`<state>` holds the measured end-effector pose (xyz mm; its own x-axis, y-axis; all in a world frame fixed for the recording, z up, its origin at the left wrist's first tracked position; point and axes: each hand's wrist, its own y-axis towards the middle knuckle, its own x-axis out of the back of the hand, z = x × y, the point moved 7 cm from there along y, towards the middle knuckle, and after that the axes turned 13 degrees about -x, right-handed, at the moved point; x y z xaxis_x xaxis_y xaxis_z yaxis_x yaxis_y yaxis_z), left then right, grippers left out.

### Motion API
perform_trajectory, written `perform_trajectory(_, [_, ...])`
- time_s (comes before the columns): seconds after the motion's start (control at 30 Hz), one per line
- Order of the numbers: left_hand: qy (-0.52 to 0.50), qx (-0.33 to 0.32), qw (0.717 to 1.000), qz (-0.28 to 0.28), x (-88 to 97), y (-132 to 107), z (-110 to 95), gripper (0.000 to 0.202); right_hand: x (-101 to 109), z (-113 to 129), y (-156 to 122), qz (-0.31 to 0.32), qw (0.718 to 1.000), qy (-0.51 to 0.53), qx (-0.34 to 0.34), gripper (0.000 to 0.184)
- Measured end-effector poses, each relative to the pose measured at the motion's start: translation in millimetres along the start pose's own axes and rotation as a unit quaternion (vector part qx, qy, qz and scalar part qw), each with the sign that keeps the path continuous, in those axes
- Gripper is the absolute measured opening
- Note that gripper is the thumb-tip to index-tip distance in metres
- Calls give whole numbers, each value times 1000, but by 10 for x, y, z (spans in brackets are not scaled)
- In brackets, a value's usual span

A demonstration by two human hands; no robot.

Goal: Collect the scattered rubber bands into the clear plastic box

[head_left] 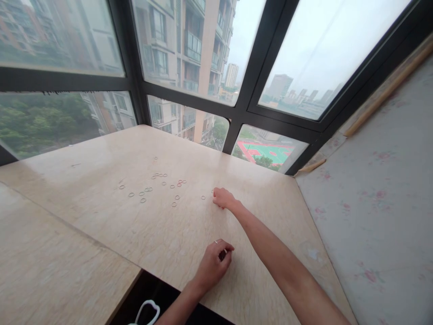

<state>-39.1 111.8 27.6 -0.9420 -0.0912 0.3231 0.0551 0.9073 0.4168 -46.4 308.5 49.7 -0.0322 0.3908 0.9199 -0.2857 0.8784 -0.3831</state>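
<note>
Thin small rings (164,183) lie scattered over the beige marble-patterned ledge (111,234), most greyish, with reddish ones (179,183) among them. My right hand (223,198) reaches out over the ledge with its fingers curled together. At its fingertips part of a thin ring shows, and a loose ring (203,197) lies just left of it. Closer to me, my left hand (214,261) rests at the ledge's near part, thumb and fingers brought together in a pinch. Whatever it holds, if anything, cannot be made out. A ring is worn on one of its fingers.
Dark-framed windows (241,108) border the ledge at the back. A papered wall (379,212) rises on the right. At the front is a dark recess (162,289) with a white loop (149,307) in it. Something clear and crumpled (313,253) lies near the wall.
</note>
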Motion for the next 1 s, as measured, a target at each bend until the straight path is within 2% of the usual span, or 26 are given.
perform_trajectory(0.13, [18, -4, 1000, -9, -15, -9, 11, 18, 39, -35, -22, -19, 999, -26, 24, 33])
perform_trajectory(0.33, [39, -7, 999, -16, -17, 9, -4, 17, 32, 87, 72, -23, 996, -73, 51, 31])
perform_trajectory(0.47, [57, -10, 998, -15, -14, 15, -25, 16, -22, 70, 72, 11, 991, -109, 76, 29])
perform_trajectory(0.67, [80, -6, 997, -9, -31, 19, 1, 16, -98, -116, -66, 54, 985, -111, 117, 24])
perform_trajectory(0.87, [90, -3, 996, -9, -36, 27, -8, 16, -54, -285, -187, 15, 987, -80, 136, 27])
perform_trajectory(1.0, [98, -3, 995, -10, -23, 25, -43, 17, -26, -286, -222, -22, 986, -86, 142, 30])
